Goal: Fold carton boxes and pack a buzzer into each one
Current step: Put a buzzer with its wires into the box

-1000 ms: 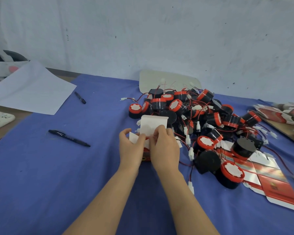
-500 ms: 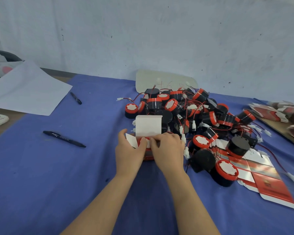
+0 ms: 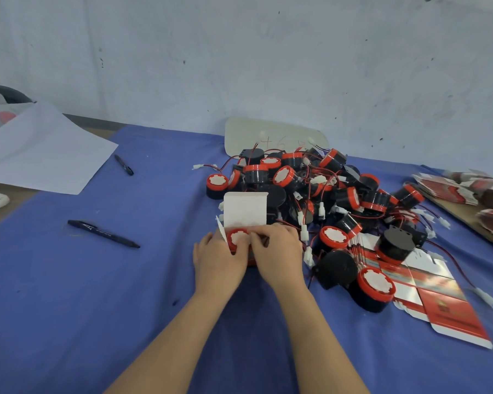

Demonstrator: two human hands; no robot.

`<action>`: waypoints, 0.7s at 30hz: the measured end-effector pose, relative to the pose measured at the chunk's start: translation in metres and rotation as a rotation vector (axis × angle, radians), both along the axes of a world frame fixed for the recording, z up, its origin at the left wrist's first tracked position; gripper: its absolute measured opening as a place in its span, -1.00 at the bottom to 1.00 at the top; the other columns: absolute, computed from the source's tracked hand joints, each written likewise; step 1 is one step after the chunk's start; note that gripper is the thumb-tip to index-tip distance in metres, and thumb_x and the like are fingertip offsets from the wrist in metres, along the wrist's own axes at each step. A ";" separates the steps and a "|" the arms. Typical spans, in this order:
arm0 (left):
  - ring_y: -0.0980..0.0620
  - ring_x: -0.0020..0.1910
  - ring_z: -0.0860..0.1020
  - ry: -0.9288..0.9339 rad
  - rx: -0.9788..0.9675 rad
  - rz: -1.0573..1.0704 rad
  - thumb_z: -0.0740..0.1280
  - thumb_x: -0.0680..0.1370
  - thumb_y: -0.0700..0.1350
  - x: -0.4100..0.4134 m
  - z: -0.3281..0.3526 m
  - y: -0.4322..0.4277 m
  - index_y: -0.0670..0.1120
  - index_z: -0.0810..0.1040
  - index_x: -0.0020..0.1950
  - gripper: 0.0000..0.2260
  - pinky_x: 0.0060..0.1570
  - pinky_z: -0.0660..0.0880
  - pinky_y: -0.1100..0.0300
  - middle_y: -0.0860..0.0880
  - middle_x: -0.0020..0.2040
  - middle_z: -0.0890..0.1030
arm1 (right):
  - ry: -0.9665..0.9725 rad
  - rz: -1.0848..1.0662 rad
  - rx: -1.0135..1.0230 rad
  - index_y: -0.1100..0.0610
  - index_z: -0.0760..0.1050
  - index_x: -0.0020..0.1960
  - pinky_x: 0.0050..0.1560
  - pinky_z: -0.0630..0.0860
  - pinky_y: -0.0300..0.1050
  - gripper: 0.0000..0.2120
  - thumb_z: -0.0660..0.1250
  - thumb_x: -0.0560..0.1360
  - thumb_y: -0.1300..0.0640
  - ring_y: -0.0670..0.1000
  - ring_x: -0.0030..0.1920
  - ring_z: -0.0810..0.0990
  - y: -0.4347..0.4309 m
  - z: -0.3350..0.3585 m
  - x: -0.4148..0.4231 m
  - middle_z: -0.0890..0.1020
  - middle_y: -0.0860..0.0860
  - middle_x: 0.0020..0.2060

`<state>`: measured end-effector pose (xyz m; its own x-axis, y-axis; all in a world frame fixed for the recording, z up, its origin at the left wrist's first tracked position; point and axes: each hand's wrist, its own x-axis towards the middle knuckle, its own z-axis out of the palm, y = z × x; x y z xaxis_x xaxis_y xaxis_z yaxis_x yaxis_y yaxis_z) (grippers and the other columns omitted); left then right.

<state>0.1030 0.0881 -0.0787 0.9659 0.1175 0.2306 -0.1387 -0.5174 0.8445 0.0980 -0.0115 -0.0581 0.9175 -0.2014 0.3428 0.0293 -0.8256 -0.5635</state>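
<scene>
Both grip the carton box [image 3: 245, 209]: left hand [image 3: 219, 260] braces, right hand [image 3: 279, 251] pinches its rim; best seat the buzzer [image 3: 238, 237] flat before closing.

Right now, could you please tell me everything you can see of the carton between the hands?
The carton looks like thin card, white inside, with red showing outside low down. It stands on the blue cloth, top open, lid flap upright, a small side flap out to the left. A red-capped buzzer sits in its mouth. The left hand and right hand grip it.
</scene>
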 end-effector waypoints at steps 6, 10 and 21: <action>-0.08 0.04 0.53 0.057 0.004 0.021 0.23 0.58 -0.01 0.003 0.003 0.002 -0.10 0.42 0.12 -0.80 0.15 0.45 -0.07 -0.07 0.05 0.59 | -0.079 0.041 -0.013 0.05 0.58 0.19 0.23 0.35 -0.08 -0.74 0.21 0.57 0.20 0.00 0.21 0.41 0.000 0.007 -0.004 0.58 -0.04 0.13; -0.09 0.07 0.51 0.058 -0.018 0.041 0.27 0.56 -0.02 0.004 0.003 0.001 -0.03 0.37 0.06 -0.85 0.13 0.45 -0.08 -0.06 0.06 0.59 | -0.094 -0.203 -0.123 0.07 0.54 0.25 0.17 0.36 -0.07 -0.71 0.19 0.58 0.18 0.08 0.20 0.36 -0.019 0.016 -0.007 0.53 0.01 0.21; -0.07 0.08 0.49 0.043 -0.012 0.077 0.28 0.53 0.01 0.004 0.003 0.000 -0.09 0.44 0.07 -0.79 0.11 0.46 -0.06 -0.05 0.05 0.58 | 0.100 -0.084 -0.019 0.03 0.52 0.00 -0.34 0.50 -0.14 -0.91 0.24 0.57 0.12 -0.06 -0.36 0.53 -0.029 0.032 -0.017 0.58 -0.03 -0.35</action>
